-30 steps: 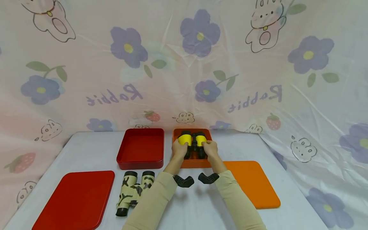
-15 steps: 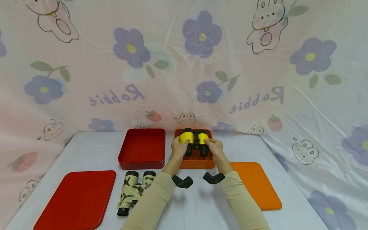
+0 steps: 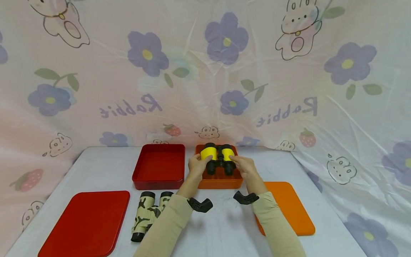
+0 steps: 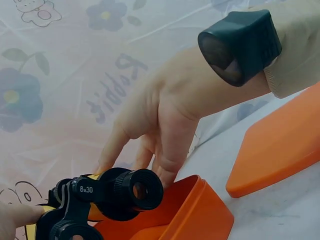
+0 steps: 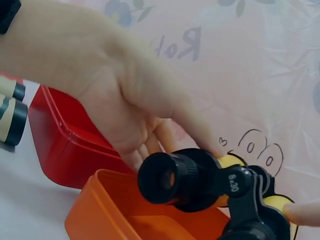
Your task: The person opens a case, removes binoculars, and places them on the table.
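Observation:
Yellow-and-black binoculars [image 3: 220, 157] are held by both hands, overlapping the orange box [image 3: 219, 184] in the head view. My left hand [image 3: 196, 167] grips the left barrel, thumb on top of the yellow part. On the other barrel, my right hand [image 3: 246, 169] has its thumb side against the yellow part, fingers on the outer side. The left wrist view shows the eyepiece end of the binoculars [image 4: 107, 195], marked 8x30, over the box wall [image 4: 200, 215]. From the right wrist, the box interior shows orange below the binoculars [image 5: 200, 180].
A red box [image 3: 158, 185] stands left of the orange one. Camouflage binoculars [image 3: 142, 217] lie in front of it, partly behind my left sleeve. At far left lies a red lid [image 3: 86, 225]; an orange lid [image 3: 290, 210] lies at right, partly under my right forearm. A printed curtain [image 3: 205, 78] hangs behind.
The yellow binoculars have come up out of the orange box, shifting slightly right in the head view. Both hands rose with them, and the wrists have spread farther apart.

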{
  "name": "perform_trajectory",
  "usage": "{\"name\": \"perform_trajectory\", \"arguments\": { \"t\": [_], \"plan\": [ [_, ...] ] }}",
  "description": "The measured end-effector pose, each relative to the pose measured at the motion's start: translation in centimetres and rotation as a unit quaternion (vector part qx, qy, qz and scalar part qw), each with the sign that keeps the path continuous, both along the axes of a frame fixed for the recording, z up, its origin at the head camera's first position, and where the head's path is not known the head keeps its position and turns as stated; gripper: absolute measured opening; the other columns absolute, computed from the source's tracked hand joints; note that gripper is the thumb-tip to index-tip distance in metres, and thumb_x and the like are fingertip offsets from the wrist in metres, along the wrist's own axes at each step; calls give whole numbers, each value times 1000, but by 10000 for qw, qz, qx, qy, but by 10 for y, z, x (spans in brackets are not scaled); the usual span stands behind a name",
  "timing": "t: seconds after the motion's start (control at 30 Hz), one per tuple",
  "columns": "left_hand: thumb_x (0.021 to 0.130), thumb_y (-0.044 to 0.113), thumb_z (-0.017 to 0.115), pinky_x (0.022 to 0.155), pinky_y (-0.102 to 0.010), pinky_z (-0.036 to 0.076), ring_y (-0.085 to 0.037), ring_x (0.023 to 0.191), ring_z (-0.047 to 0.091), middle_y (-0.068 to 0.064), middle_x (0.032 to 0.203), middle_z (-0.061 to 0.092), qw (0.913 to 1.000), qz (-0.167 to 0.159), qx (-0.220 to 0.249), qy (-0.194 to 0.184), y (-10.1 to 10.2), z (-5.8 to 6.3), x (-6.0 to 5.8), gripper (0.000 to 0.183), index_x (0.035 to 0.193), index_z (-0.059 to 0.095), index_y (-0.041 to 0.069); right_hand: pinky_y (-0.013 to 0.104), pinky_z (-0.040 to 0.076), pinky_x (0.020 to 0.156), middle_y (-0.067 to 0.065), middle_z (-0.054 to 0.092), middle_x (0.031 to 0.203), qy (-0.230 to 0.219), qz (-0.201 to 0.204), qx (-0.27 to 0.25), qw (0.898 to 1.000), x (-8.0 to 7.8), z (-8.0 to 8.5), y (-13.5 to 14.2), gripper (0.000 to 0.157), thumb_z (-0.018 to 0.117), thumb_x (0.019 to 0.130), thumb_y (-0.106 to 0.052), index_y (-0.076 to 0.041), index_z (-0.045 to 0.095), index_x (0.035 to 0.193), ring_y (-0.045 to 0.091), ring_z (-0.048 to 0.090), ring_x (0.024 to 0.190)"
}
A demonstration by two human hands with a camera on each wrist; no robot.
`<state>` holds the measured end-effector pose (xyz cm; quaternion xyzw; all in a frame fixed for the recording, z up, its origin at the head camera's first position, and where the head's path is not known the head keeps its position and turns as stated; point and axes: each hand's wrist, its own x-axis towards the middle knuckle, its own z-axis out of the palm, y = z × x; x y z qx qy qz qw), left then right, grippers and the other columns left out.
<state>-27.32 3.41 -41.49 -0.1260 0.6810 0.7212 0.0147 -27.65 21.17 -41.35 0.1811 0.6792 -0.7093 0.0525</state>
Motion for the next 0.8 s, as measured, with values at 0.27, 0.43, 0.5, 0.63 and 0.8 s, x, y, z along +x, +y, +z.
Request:
{"name": "perform_trajectory", "arguments": {
  "t": [0.27, 0.43, 0.5, 0.63, 0.8],
  "plan": [
    [86, 25, 73, 111, -47, 43, -37, 126, 53, -24, 137, 53, 9997, -221, 44, -127, -7, 3, 8, 68, 139, 44, -6, 40, 24, 124, 18, 25, 160, -89, 113, -291, 9995, 6, 7, 6, 68, 66, 90, -15, 6, 33, 146, 32, 27, 149],
    [85, 25, 74, 110, -46, 45, -36, 123, 56, -23, 134, 56, 9995, -299, 26, -121, -9, 10, 13, 66, 137, 48, -5, 41, 24, 124, 16, 26, 160, -103, 203, -285, 9993, 11, 11, 8, 63, 65, 91, -17, 5, 38, 144, 30, 29, 148],
    [84, 25, 75, 110, -45, 45, -35, 121, 57, -22, 132, 58, 9994, -332, 13, -128, -10, 11, 16, 65, 136, 49, -5, 41, 24, 125, 16, 25, 160, -93, 242, -341, 9991, 12, 12, 8, 64, 64, 91, -15, 6, 35, 145, 30, 27, 149],
    [84, 26, 75, 109, -46, 45, -34, 120, 58, -22, 131, 59, 9991, -398, -30, -119, -13, 13, 21, 65, 135, 50, -5, 40, 26, 124, 19, 21, 160, -76, 308, -467, 9984, 15, 14, 9, 72, 63, 92, -12, 8, 24, 149, 31, 25, 150],
    [84, 28, 75, 111, -46, 44, -34, 124, 56, -23, 134, 57, 9987, -483, -126, -74, -15, 14, 26, 69, 137, 47, -6, 39, 25, 124, 19, 18, 161, -111, 419, -425, 9982, 20, 17, 11, 71, 61, 93, -13, 7, 22, 149, 32, 22, 150]
  ]
}}
